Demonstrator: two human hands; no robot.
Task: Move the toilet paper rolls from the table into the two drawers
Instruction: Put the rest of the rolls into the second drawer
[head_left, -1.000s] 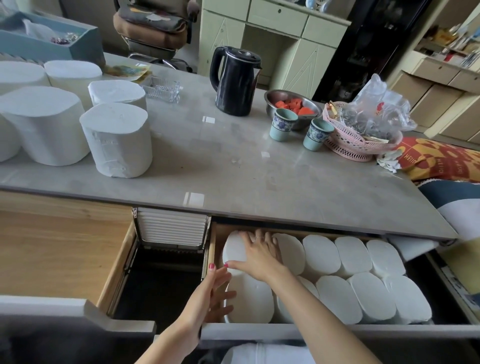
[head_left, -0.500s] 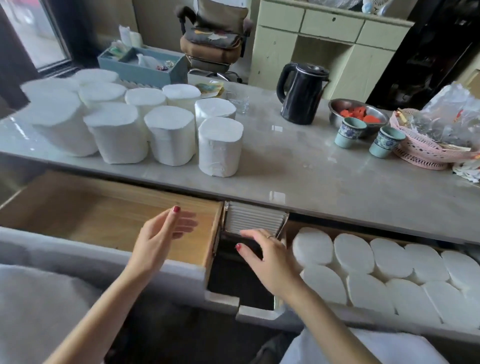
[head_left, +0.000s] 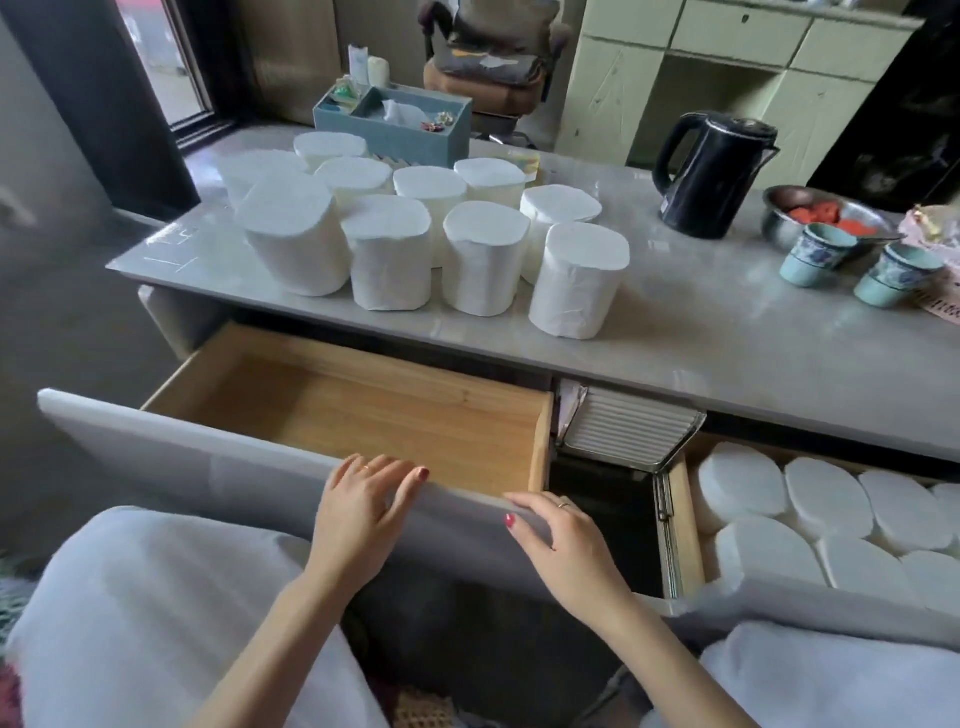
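Observation:
Several white toilet paper rolls (head_left: 483, 257) stand upright in a cluster on the left half of the grey table (head_left: 727, 338). Below them the left drawer (head_left: 332, 400) is pulled out, its wooden inside bare. The right drawer (head_left: 680, 525) is also out and packed with several rolls (head_left: 826, 496) standing on end. My left hand (head_left: 363, 512) rests flat on the grey front panel of the left drawer, fingers apart. My right hand (head_left: 563, 545) lies on the same panel near its right end, fingers spread, holding nothing.
A black kettle (head_left: 714, 174), a steel bowl of red pieces (head_left: 821, 215) and two blue-green cups (head_left: 862, 267) stand on the table's right half. A blue organiser box (head_left: 395, 130) sits behind the rolls. A ribbed white unit (head_left: 631, 431) hangs between the drawers.
My view has swung left from the right drawer to the left one. Both hands left the packed rolls and came down onto the left drawer's front panel.

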